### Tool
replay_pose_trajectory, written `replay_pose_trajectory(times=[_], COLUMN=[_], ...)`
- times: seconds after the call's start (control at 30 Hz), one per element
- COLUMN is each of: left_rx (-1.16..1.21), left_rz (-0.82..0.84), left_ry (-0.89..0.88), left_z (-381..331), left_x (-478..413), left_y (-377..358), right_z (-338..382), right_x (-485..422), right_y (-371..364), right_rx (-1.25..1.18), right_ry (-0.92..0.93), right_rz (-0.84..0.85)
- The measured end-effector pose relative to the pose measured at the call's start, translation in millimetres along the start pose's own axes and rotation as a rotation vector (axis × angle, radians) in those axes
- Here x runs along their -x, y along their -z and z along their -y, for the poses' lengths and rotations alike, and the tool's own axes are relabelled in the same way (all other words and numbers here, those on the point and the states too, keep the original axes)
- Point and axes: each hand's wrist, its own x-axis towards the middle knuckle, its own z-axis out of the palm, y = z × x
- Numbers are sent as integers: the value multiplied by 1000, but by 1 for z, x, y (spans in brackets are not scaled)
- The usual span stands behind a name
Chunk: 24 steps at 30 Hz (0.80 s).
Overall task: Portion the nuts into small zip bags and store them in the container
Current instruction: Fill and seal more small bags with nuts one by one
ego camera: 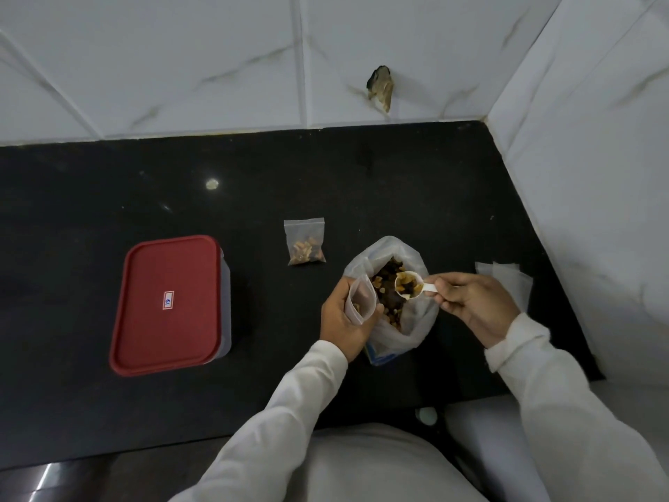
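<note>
We see first the black countertop (108,197), which fills the middle of the view and meets a white tiled wall (181,59) at the back and on the right side. On the left part of the counter stands the container (224,295), a clear rectangular box, and its red lid (170,269) is closed on it with a small white sticker in the centre. Near the middle, close to us, we see the big plastic bag (416,320) of mixed nuts; its mouth is open and the brown and yellow pieces show inside. Our two arms in white sleeves (282,400) come from below toward this bag. The left hand (344,320) is closed around a small zip bag (356,300), which it holds upright with the mouth open, just beside the left edge of the big bag; a few nuts show at its bottom. The right hand (478,302) pinches the handle of a white scoop (411,284) between the fingers, and the scoop, full of nuts, is above the open mouth of the big bag, near the small bag but not touching it. Behind the big bag, a filled zip bag (304,242) lies flat on the counter, well apart from the container. To the right, partly behind the right hand, some empty zip bags (506,273) lie on the counter.
</note>
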Motion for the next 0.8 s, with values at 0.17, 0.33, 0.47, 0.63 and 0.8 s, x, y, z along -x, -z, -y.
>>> replay_pose_trajectory(times=[0.17,0.33,0.47,0.63,0.8], left_rx=[10,21,36,50,72], left_rz=[-14,-12,-6,-9,-13], left_ry=[-31,-15,-55,-65,-118], left_z=[-7,-10,-13,-14,-15], left_x=[1,-1,0,2,4], left_y=[-1,-1,0,1,2], right_z=[17,16,8,2,-4], right_x=[36,60,63,61,63], right_y=[-10,-38,-52,-57,-65], right_rx=[-89,-118,-29,261,516], right_ry=[105,170,222,364,731], right_rz=[20,52,-16,-76,-129])
